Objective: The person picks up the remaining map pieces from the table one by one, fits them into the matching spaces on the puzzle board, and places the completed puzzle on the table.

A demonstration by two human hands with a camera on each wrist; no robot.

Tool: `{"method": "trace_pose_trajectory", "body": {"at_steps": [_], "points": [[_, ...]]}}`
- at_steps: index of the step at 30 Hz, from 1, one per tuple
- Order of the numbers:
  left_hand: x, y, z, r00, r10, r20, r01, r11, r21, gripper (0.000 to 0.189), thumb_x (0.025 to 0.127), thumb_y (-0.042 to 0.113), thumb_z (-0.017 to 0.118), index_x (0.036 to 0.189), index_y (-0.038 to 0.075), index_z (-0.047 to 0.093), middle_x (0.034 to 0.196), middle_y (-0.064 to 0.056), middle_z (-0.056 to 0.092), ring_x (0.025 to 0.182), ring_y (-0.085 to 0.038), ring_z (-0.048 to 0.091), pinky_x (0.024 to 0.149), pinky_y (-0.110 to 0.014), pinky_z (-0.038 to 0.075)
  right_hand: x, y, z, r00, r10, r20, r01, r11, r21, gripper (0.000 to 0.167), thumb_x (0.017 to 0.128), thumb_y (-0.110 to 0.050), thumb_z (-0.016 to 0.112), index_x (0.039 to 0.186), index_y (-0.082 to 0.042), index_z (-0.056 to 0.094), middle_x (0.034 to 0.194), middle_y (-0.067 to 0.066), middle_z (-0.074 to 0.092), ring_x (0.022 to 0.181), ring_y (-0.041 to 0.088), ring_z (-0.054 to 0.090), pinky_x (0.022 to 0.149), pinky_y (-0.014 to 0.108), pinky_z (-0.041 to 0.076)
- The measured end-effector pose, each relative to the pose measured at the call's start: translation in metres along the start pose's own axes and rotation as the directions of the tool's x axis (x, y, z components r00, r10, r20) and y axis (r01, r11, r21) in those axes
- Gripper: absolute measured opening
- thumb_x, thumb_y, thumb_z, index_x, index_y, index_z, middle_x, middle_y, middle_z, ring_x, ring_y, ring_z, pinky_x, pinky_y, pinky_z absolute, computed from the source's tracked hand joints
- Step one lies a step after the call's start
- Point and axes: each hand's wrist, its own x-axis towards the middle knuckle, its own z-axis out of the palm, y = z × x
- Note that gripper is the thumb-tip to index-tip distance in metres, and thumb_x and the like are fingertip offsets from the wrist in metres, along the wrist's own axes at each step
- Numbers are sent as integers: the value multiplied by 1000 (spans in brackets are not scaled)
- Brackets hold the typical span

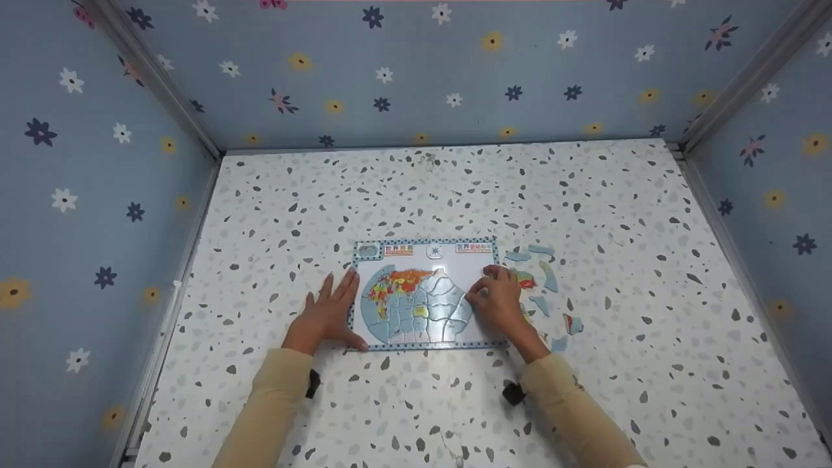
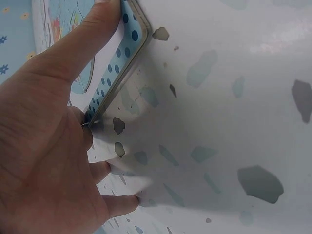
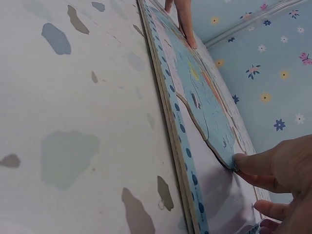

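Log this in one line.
left hand: at left edge of puzzle board | right hand: pinches world map piece | loose pieces: right of board

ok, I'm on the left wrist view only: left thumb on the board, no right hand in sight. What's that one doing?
Observer: The right hand pinches the edge of a puzzle piece at the right side of the joined map; the right wrist view shows it best.
Operator: Copy. Any loose pieces I can't see?
Observer: Yes. In the head view, several loose pieces lie on the table, to the right of the board.
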Motion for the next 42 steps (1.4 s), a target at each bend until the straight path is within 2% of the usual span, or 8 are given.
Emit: {"method": "trace_pose_trajectory", "body": {"at_steps": [20,23,28,35,42], "points": [[3,-2,2,1000,-5,18,5,1000,12,140,54,61,84,155,17,-3,162,-2,-12,146,-38,-14,111,-69,4,-3,3,2,999,-37,-16,37,999,-7,6,85,-24,71,84,-18,71,137,3,44,134,27,29,111,49,24],[2,-2,1,1000,3,15,-3,1000,7,140,55,60,85,155,17,-3,162,-2,-12,147,-38,-13,111,-69,4,-3,4,0,998,-61,-11,61,998,-11,6,84,-22,72,84,-16,72,137,5,45,134,29,30,111,50,23],[1,-3,1,1000,17,11,-17,1000,5,139,57,59,85,155,16,-4,162,-2,-12,147,-38,-13,112,-68,5,-2,5,-5,995,-90,39,92,995,-34,7,83,-18,73,88,-14,74,141,10,46,137,33,28,113,53,19],[2,-2,1,1000,13,17,-13,1000,-6,139,56,59,85,155,17,-4,162,-1,-13,147,-38,-14,112,-68,4,-2,5,-11,985,-59,159,77,991,-108,20,81,-12,70,100,-18,70,149,8,37,142,34,19,115,56,15],[3,-4,1,1000,12,27,-12,1000,3,140,56,60,84,155,17,-5,162,-2,-14,146,-38,-15,111,-69,4,-4,6,-11,985,-61,159,80,990,-114,25,79,-11,71,103,-17,69,150,8,36,144,33,18,116,55,14]]}}
